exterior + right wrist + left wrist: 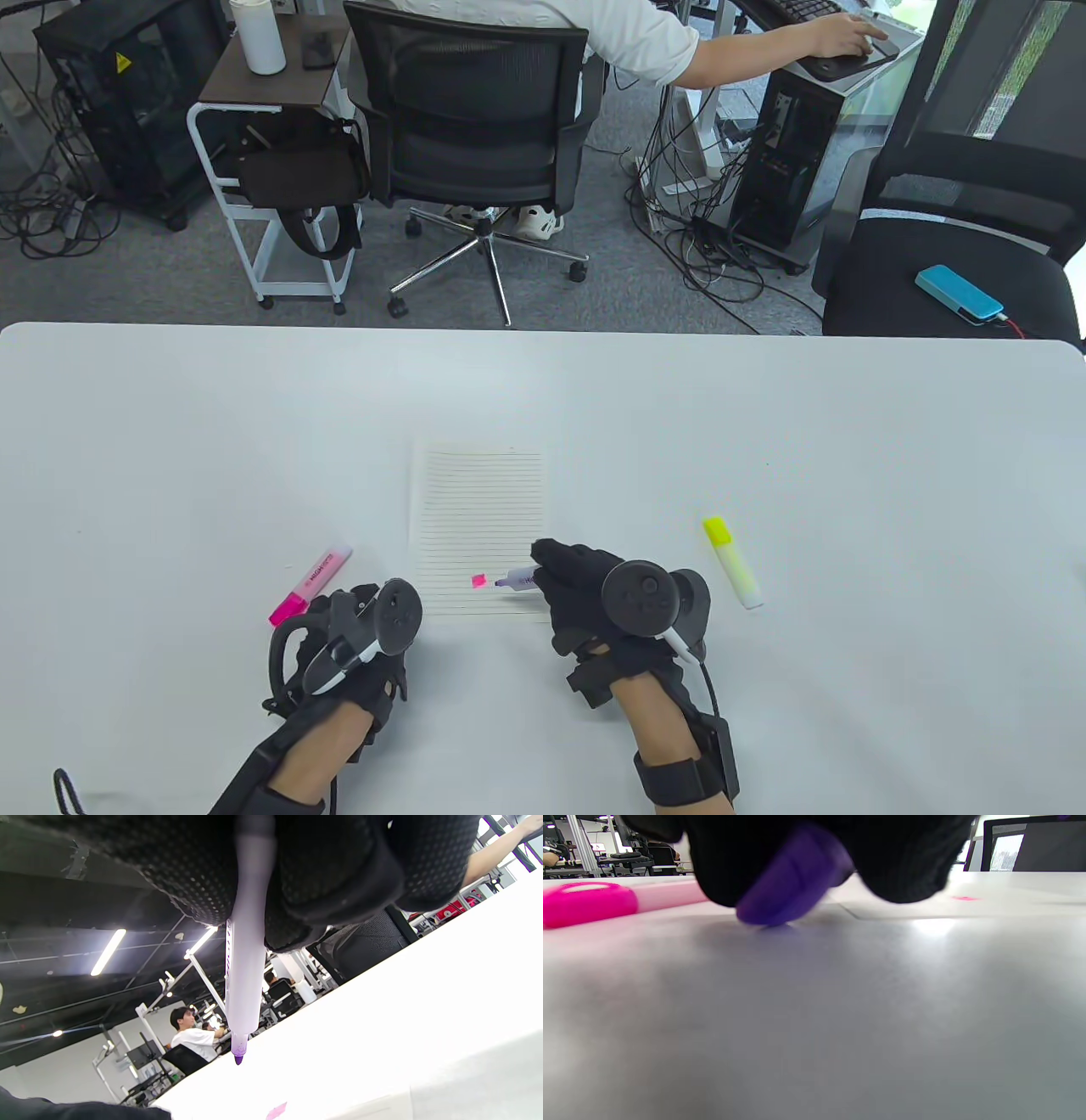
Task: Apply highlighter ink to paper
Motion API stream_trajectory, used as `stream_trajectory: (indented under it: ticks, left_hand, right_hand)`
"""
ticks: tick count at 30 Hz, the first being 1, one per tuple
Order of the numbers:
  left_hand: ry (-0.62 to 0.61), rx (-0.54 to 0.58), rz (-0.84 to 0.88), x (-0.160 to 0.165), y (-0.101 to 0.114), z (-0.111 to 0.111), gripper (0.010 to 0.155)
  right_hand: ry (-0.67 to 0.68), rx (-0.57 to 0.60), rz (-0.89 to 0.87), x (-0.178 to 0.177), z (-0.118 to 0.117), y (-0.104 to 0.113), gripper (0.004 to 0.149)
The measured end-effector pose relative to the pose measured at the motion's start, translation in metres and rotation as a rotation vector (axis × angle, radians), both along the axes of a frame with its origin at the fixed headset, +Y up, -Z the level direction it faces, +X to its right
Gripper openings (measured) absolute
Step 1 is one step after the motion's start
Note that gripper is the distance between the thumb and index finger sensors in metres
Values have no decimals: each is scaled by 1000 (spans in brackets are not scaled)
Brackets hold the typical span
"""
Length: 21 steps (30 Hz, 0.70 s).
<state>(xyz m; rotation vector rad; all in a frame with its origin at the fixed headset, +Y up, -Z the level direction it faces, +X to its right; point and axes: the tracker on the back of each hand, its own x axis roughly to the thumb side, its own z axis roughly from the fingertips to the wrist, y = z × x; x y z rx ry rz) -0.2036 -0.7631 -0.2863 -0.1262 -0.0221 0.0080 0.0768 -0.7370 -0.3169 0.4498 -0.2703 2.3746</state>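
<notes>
A lined sheet of paper (479, 518) lies on the white table (170, 441) with a small pink mark (479, 581) near its lower edge. My right hand (564, 577) grips an uncapped purple highlighter (516, 581), whose tip points left beside the pink mark. In the right wrist view the highlighter (244, 984) has its tip just above the paper. My left hand (344, 615) rests on the table left of the paper and holds the purple cap (793, 878), which touches the table.
A capped pink highlighter (310, 586) lies just left of my left hand and also shows in the left wrist view (589, 902). A capped yellow highlighter (732, 562) lies right of my right hand. Office chairs and a seated person are beyond the table's far edge.
</notes>
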Motion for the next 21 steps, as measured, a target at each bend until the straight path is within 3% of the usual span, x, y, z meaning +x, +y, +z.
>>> stream_trajectory:
  ticks: [4,8,13,21]
  left_hand:
    - [-107,52,45,13,-2,3,71]
    - [-262,1,49,30,-6,5,69]
    - [-298,-147,-35,42,-17,2,67]
    - [-290,-147,-29,43,-16,7,68]
  right_hand:
    - [-13,-23,42,-1,-5,-10,38]
    - [-11,-42,54,-2,-7,-17,38]
    - [-8,-41,82,-5,-8,-18,38]
    - [0,-10,194,-19,-3,-15,38]
